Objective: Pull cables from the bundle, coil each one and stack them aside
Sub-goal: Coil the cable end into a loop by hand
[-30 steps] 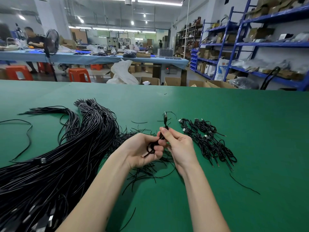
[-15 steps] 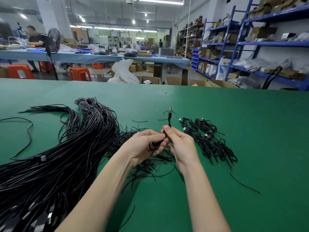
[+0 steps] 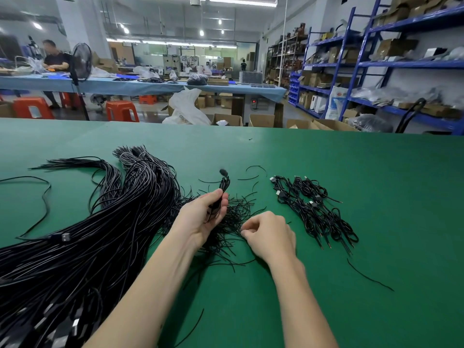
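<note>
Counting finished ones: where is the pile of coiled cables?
In the head view, the pile of coiled cables lies on the green table, right of the right hand.

Two hands: left hand [image 3: 204,217], right hand [image 3: 271,234]. One big cable bundle [image 3: 100,234], one coiled cable [image 3: 221,194], one stack of coiled cables [image 3: 313,209]; number within uncountable. Three orange stools [image 3: 121,111].
</note>
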